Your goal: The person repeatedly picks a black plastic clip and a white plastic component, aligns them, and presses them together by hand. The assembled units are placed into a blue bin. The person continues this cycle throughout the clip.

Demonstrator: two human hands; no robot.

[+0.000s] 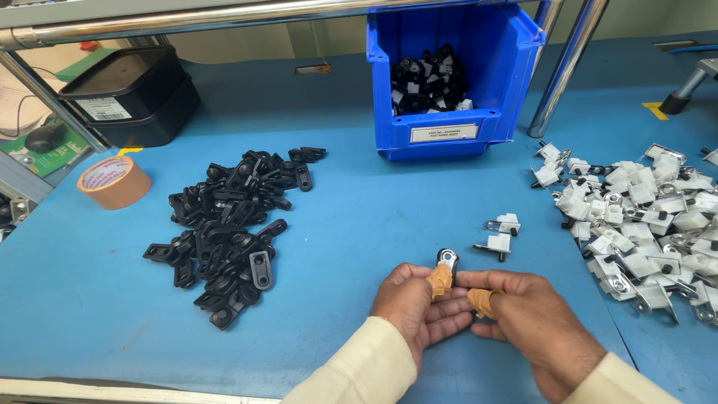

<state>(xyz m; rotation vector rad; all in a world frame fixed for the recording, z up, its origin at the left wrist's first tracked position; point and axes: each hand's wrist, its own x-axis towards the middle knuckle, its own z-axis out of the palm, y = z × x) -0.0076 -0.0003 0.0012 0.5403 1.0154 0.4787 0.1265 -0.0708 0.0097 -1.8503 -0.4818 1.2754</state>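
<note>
My left hand (413, 307) and my right hand (532, 318) meet near the front edge of the blue table (359, 217). Both pinch one small part (447, 262) with a black body and a metal eyelet, which sticks up between the thumbs. Tan tape wraps my left thumb and a right fingertip. Just beyond the hands lie two white parts with metal pins (502, 233). A pile of black plastic pieces (232, 224) lies to the left, a pile of white-and-metal parts (647, 221) to the right.
A blue bin (493, 82) holding assembled black-and-white parts stands at the back centre. A roll of tan tape (114, 182) and a black lidded box (131, 93) sit at the back left. Metal frame poles (565, 67) rise beside the bin.
</note>
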